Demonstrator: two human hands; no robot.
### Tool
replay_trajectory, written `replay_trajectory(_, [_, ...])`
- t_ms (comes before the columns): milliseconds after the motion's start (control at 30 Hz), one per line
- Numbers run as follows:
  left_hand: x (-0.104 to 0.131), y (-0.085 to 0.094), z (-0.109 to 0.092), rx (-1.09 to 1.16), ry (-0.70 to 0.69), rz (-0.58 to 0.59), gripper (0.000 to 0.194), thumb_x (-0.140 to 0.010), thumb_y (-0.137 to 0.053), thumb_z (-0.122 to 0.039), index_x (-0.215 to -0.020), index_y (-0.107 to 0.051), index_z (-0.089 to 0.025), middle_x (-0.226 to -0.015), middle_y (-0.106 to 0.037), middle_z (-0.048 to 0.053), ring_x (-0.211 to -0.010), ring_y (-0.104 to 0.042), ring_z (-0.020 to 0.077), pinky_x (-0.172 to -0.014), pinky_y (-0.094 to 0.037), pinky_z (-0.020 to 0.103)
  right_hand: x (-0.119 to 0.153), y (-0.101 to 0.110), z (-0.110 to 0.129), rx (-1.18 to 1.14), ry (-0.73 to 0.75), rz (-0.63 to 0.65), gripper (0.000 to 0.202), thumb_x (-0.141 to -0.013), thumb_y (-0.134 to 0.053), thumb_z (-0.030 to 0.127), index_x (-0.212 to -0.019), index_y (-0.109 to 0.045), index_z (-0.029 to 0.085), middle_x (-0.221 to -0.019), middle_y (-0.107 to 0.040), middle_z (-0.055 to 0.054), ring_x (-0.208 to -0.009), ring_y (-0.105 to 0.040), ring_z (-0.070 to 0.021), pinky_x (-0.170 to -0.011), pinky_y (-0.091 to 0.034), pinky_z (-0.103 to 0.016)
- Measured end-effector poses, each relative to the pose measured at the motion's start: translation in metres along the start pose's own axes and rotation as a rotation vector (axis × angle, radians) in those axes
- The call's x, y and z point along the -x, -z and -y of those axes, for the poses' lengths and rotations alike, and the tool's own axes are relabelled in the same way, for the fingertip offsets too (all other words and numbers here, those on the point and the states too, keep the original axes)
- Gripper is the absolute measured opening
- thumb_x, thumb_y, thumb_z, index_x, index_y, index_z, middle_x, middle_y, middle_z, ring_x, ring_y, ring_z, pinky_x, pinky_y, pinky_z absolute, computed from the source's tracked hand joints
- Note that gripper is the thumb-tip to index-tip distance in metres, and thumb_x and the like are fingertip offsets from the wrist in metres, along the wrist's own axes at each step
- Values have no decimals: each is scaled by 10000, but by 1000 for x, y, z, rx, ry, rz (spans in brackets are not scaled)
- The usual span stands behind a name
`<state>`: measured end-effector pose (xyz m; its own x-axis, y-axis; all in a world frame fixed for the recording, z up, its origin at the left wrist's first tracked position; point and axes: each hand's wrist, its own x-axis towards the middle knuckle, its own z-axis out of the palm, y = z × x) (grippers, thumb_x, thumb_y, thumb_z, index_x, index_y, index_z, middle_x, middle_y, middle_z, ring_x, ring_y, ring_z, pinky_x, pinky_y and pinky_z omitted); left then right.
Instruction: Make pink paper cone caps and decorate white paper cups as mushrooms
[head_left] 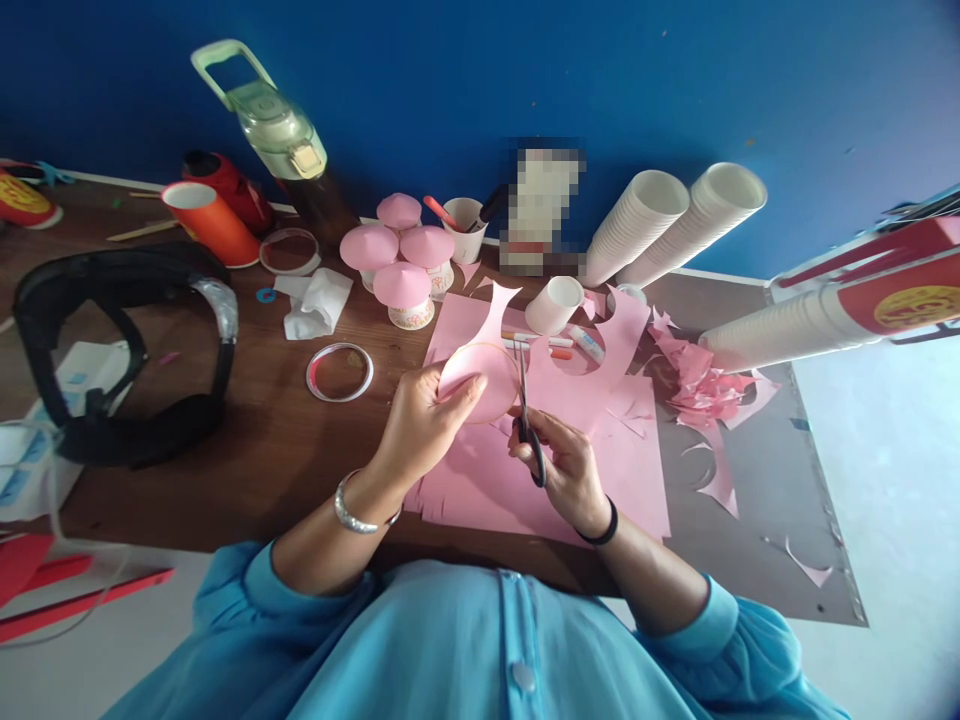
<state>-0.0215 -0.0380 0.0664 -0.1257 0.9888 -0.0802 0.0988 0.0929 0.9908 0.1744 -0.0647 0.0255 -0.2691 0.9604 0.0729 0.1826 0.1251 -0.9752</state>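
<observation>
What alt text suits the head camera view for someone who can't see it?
A person's left hand holds a pink paper piece while the right hand holds scissors at its edge. Below lie pink sheets on a brown table; beyond stand four cups with pink cone tops.

The paper disc [499,380] is pink, edged with a thin orange-brown line; the scissors [525,428] have black handles and grey blades. Pink cones [403,286] top white cups [411,317] with a reddish print. Counter [255,470] brown, wall [420,90] deep blue, shirt [420,650] turquoise.

Crafting place | table [259,470] with scissors [524,408], pink scraps [701,380], stacked paper cups [637,225]
</observation>
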Motion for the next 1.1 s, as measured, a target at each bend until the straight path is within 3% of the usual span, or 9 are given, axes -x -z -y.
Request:
replay_trajectory(267, [1, 0, 0, -148, -58, 65, 419, -910, -684, -378, -589, -493, -188, -558, -377, -35, -569, -353, 115, -526, -302, 253, 2, 0, -2, -9, -23, -9, 409, -951, -668, 559, -1139, -738, 202, -805, -674, -19, -688, -625, -135, -681, -541, -277])
replay_trajectory(633, [1, 0, 0, -99, -32, 72, 402, -902, -693, -404, -607, -531, -183, -584, -378, -26, -592, -340, 123, -553, -294, 262, 1, 0, -3, 31, -34, -11, 405, -957, -661, 547, -1145, -743, 197, -779, -666, -20, -661, -606, -132, -650, -529, -273])
replay_trajectory(833, [0, 1, 0, -115, -65, 69, 317, -907, -685, -390, -678, -625, -179, -616, -449, -17, -613, -375, 136, -586, -338, 264, 1, 1, -5, 22, -27, -20, 370, -947, -685, 512, -1148, -747, 207, -765, -663, -9, -644, -602, -126, -637, -529, -265])
replay_trajectory(1100, [-2, 2, -3, -73, -43, 92, 342, -893, -701, -385, -644, -582, -184, -604, -444, -22, -612, -381, 132, -567, -338, 252, 1, 2, -5, 5, -49, -18, 367, -932, -699, 499, -1145, -753, 205, -762, -685, -10, -608, -622, -123, -587, -539, -253])
